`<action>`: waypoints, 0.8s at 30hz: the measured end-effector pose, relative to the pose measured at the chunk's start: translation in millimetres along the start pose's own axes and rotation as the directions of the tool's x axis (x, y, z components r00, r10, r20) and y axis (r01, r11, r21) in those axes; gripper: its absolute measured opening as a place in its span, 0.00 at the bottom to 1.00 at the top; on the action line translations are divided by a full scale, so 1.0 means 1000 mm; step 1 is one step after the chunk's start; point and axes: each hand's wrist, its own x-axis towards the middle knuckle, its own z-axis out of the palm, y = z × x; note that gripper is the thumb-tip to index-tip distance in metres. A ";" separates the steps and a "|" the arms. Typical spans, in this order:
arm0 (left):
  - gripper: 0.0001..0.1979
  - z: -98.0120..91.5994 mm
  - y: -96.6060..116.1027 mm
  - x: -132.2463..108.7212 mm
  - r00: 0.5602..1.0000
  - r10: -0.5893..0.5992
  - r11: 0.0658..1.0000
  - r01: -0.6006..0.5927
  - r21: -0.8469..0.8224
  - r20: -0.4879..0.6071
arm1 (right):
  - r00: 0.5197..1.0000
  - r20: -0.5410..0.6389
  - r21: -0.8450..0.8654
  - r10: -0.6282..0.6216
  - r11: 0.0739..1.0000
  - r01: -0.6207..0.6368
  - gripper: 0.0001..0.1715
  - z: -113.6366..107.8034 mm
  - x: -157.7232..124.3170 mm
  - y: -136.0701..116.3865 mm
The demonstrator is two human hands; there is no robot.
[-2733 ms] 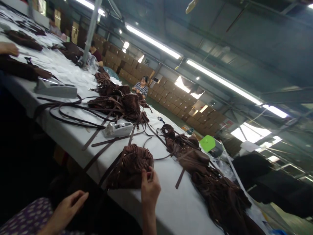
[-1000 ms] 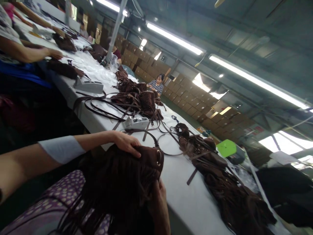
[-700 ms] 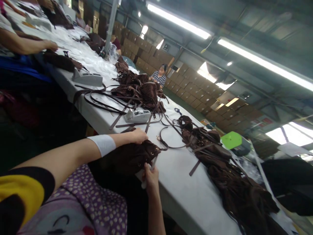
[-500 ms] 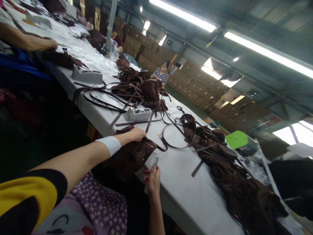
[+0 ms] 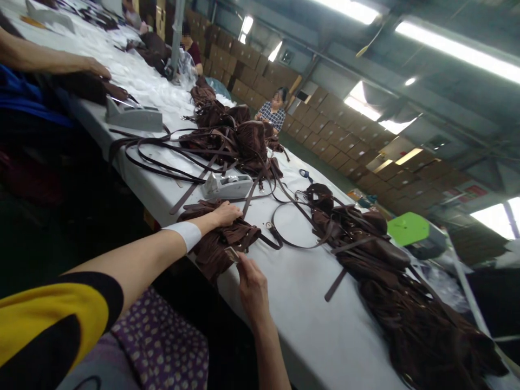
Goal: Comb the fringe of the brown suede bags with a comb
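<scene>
A dark brown fabric bag (image 5: 211, 246) lies at the near table edge, partly over it. My left hand (image 5: 228, 213), a white band on its wrist, is closed on the bag's upper part; the fingertips are partly hidden. Close to the bag's lower right side is my right hand (image 5: 252, 279), its fingers closed round a slim pale flat tool (image 5: 232, 254) whose exact kind I cannot make out. From the bag a buckled brown strap (image 5: 273, 238) runs right across the table. A grey tape dispenser (image 5: 227, 186) stands just beyond my left hand.
Brown bags and straps are heaped at the table's middle (image 5: 249, 143) and along its right side (image 5: 426, 303). Another tape dispenser (image 5: 134, 116) stands farther left, near a co-worker's arm (image 5: 52, 57). A green-topped object (image 5: 408, 228) is at the right. Stacked cartons (image 5: 325, 135) line the back.
The bag has been raised and gathered further onto the table edge. My right hand has moved up with the tool, which now tilts left against or near the bag. The view has shifted slightly.
</scene>
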 end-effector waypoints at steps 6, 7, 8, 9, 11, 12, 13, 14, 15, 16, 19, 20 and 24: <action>0.23 -0.010 0.001 -0.008 0.997 -0.010 0.988 -0.002 -0.152 -0.074 | 0.991 0.134 -0.192 0.027 0.981 -0.001 0.36 0.030 0.025 0.013; 0.22 -0.009 0.004 -0.012 0.998 -0.006 0.985 -0.005 -0.174 -0.061 | 0.993 0.120 -0.180 0.012 0.984 0.010 0.37 0.033 0.025 0.016; 0.22 -0.006 0.008 -0.017 0.999 0.011 0.981 -0.018 -0.191 -0.036 | 0.995 0.104 -0.166 -0.004 0.986 0.022 0.37 0.035 0.026 0.019; 0.26 -0.002 0.013 -0.022 0.999 0.035 0.979 -0.035 -0.202 -0.005 | 0.995 0.095 -0.154 -0.019 0.988 0.034 0.37 0.036 0.026 0.021; 0.38 0.006 0.020 -0.031 0.996 0.071 0.977 -0.058 -0.204 0.058 | 0.994 0.104 -0.128 -0.043 0.990 0.057 0.35 0.036 0.025 0.022; 0.43 0.009 0.023 -0.034 0.994 0.075 0.978 -0.057 -0.200 0.083 | 0.991 0.123 -0.115 -0.053 0.991 0.067 0.33 0.036 0.024 0.021; 0.45 0.012 0.024 -0.035 0.992 0.069 0.980 -0.048 -0.195 0.102 | 0.986 0.154 -0.101 -0.063 0.992 0.079 0.32 0.037 0.021 0.020; 0.46 0.013 0.025 -0.035 0.991 0.060 0.980 -0.036 -0.193 0.117 | 0.980 0.183 -0.086 -0.071 0.992 0.088 0.31 0.038 0.018 0.018; 0.46 0.013 0.024 -0.034 0.989 0.057 0.980 -0.030 -0.197 0.134 | 0.975 0.209 -0.073 -0.078 0.993 0.096 0.31 0.041 0.012 0.014; 0.46 0.012 0.023 -0.032 0.987 0.059 0.979 -0.028 -0.200 0.151 | 0.967 0.236 -0.063 -0.091 0.992 0.109 0.30 0.045 0.006 0.011; 0.46 0.009 0.020 -0.027 0.982 0.059 0.981 -0.023 -0.195 0.180 | 0.940 0.299 -0.027 -0.162 0.984 0.178 0.30 0.063 -0.021 -0.004; 0.46 0.008 0.019 -0.027 0.982 0.056 0.982 -0.020 -0.189 0.182 | 0.936 0.304 -0.007 -0.177 0.982 0.188 0.30 0.069 -0.030 -0.009; 0.46 0.006 0.020 -0.029 0.982 0.057 0.984 -0.026 -0.174 0.178 | 0.963 0.225 0.102 -0.149 0.986 0.129 0.29 0.075 -0.058 -0.026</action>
